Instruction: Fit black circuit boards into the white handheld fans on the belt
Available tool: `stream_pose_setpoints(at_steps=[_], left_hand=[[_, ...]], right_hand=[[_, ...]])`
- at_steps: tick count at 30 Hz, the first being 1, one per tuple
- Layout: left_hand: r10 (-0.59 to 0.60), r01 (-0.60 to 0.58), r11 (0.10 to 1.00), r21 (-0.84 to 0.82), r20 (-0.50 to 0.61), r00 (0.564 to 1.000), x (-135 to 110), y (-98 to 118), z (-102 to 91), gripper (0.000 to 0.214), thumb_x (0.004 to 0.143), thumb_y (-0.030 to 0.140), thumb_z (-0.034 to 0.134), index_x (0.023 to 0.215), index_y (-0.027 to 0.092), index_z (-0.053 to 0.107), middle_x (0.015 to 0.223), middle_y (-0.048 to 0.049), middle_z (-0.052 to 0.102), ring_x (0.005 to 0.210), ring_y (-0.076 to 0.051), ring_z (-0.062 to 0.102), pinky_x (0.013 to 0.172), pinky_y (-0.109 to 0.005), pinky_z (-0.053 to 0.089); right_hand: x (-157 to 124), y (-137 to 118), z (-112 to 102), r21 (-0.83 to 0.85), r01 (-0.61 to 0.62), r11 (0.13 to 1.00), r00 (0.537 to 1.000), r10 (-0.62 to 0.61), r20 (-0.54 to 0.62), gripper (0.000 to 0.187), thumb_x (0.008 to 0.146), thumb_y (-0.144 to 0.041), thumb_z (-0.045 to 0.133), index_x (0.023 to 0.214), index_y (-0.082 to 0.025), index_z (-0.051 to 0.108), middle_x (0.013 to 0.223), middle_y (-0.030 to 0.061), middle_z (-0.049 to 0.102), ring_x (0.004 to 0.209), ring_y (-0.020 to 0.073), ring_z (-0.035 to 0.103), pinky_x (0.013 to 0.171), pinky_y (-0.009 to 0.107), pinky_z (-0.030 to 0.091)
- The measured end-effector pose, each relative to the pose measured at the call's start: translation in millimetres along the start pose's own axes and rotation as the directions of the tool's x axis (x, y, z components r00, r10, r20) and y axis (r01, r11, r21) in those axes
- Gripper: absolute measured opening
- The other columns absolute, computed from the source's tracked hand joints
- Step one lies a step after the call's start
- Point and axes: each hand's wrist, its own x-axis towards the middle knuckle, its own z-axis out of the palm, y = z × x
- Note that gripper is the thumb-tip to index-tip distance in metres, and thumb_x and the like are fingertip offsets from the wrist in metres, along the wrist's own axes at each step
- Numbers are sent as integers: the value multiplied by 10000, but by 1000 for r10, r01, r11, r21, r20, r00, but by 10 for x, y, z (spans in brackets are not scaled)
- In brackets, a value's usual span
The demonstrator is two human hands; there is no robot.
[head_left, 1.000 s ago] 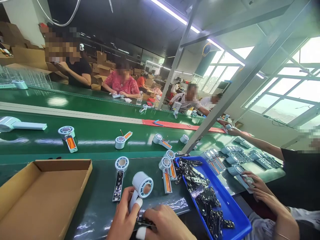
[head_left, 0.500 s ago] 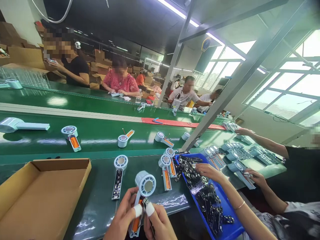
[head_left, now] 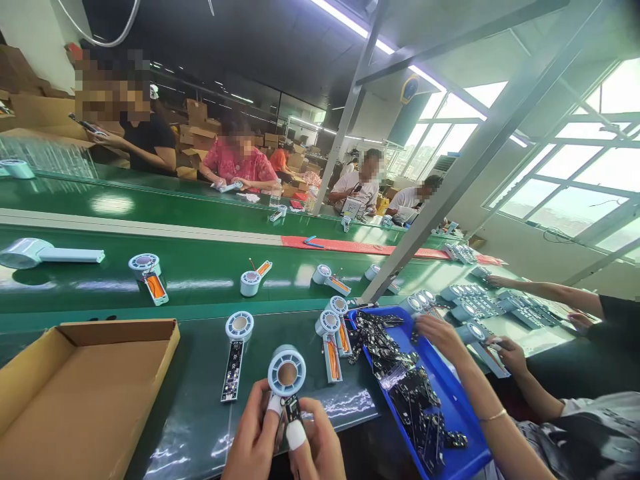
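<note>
Handheld fan (head_left: 287, 371), six o'clock: our left hand (head_left: 256, 430) grasps it; our right hand (head_left: 319, 440) pinches circuit board (head_left: 293, 408), apparently not yet seated. From there, boarded fan (head_left: 235, 353) at ten; two boardless fans (head_left: 331, 347) at two.

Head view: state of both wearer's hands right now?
Left hand: closed, holding the light-blue, round-headed plastic fan.
Right hand: closed on the narrow black circuit board.

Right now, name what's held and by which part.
The left hand holds the handheld fan by its handle; the right hand the circuit board, thumb on its face.
</note>
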Motion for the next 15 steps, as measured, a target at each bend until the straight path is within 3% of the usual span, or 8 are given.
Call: stream_pose_setpoints(at_steps=[2, 4, 6, 8, 11, 15], left_hand=[[18, -18, 1000, 25, -2, 1000, 26, 18, -1, 379, 887, 496, 464, 1157, 255, 576, 1160, -57, 695, 1002, -250, 644, 857, -323, 491], [15, -16, 999, 38, 34, 999, 54, 44, -7, 407, 890, 520, 461, 1182, 252, 547, 1058, -49, 697, 877, -233, 643, 760, -311, 501], [-59, 57, 998, 41, 62, 996, 66, 76, -12, 442, 893, 543, 451, 1230, 266, 526, 1018, -32, 690, 857, -225, 646, 718, -298, 501], [-152, 152, 988, 9, 65, 986, 58, 102, -9, 449, 906, 533, 425, 1272, 289, 515, 1088, -27, 684, 943, -226, 656, 775, -301, 509], [-175, 176, 984, -39, 39, 984, 18, 98, 20, 451, 914, 527, 399, 1288, 300, 512, 1271, -40, 643, 1167, -257, 610, 937, -350, 493], [-25, 27, 999, 46, -43, 999, -47, -18, 101, 461, 940, 512, 343, 1312, 278, 480, 1414, -81, 559, 1339, -298, 497, 1071, -462, 417]], right_hand=[[-46, 90, -11, -140, 114, 984, 991, -122, -51, 591, 889, -659, 558, 1225, -172, 570, 645, 26, 630, 482, 144, 533, 486, 253, 453], [-82, 160, -29, -319, 206, 925, 965, -246, -87, 508, 928, -539, 562, 1288, -181, 588, 848, 101, 732, 676, 214, 689, 661, 294, 567], [-95, 210, -41, -454, 289, 842, 920, -375, -110, 425, 960, -420, 534, 1307, -192, 621, 1070, 128, 744, 924, 257, 735, 838, 306, 586], [-84, 251, -38, -520, 380, 765, 856, -503, -115, 406, 983, -327, 492, 1346, -192, 615, 1196, 120, 716, 1080, 261, 707, 921, 294, 570], [-53, 318, -21, -565, 465, 681, 792, -605, -77, 451, 1004, -231, 425, 1443, -207, 529, 1212, 109, 711, 1058, 234, 720, 876, 273, 591], [-47, 416, -7, -652, 444, 615, 811, -585, 1, 525, 1005, -213, 381, 1530, -233, 400, 1148, 125, 722, 853, 233, 761, 674, 279, 626]])
